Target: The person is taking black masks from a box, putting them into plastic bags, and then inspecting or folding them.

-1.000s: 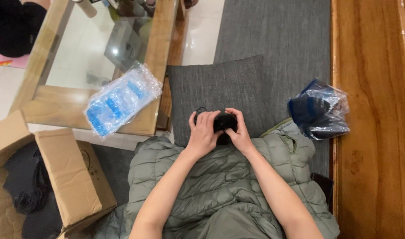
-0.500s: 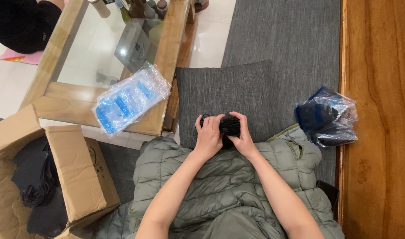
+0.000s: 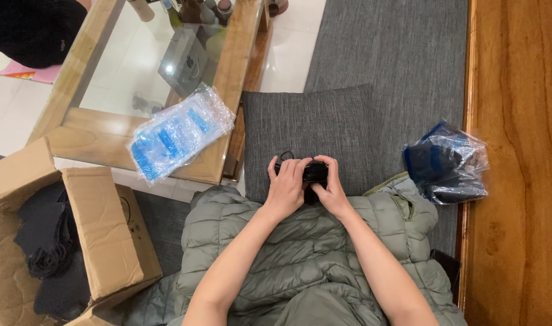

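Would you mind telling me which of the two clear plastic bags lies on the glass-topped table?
The bag with light blue contents, on the table's wooden frame, left of the hands. The other bag, holding dark blue items, lies on the grey surface to the right.

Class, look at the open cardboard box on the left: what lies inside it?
Inside the cardboard box lies a heap of black fabric items. Its flaps and the picture's edge hide the rest, so their kind and number cannot be told.

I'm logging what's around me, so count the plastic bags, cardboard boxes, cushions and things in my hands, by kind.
Plastic bags: 2, bag of blue items, dark bag
Cardboard box: 1
Cushion: 1
Small black item, held by left hand and right hand: 1
Total: 5
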